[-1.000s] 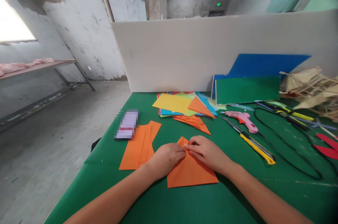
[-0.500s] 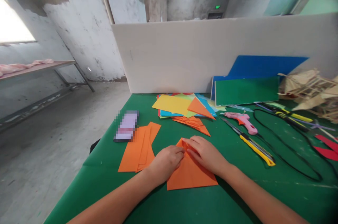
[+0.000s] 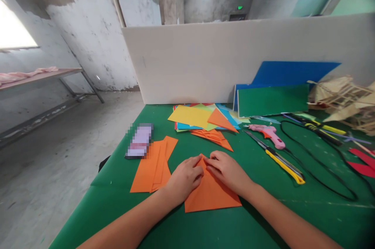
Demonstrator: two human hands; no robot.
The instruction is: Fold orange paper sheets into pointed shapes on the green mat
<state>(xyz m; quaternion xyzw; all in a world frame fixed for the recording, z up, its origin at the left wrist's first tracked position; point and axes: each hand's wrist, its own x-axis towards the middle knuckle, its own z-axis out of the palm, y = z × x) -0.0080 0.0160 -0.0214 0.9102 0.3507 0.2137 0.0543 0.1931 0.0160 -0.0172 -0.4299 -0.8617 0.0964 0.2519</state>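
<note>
A folded sheet of orange paper (image 3: 213, 195) lies on the green tabletop, its pointed tip facing away from me. On its left slope rests my left hand (image 3: 187, 174), fingers bent and pressed to the paper near the tip. My right hand (image 3: 225, 167) grips the right side by the tip, with thumb and fingers drawn together. Both hands partly cover the upper folds. Left of them lie more orange sheets (image 3: 145, 174), overlapping. Just beyond the tip is a pile of folded orange pieces (image 3: 212, 137).
A phone (image 3: 141, 139) lies at the left edge. Coloured paper (image 3: 187, 115) is stacked at the back. To the right are a pink glue gun (image 3: 271, 135) with a black cord, a yellow utility knife (image 3: 284, 167) and red pieces (image 3: 361, 169). A white board (image 3: 187, 61) stands behind.
My left fingers have moved up and flattened towards the paper's tip. The raised fold there now lies flatter. My right hand has barely shifted.
</note>
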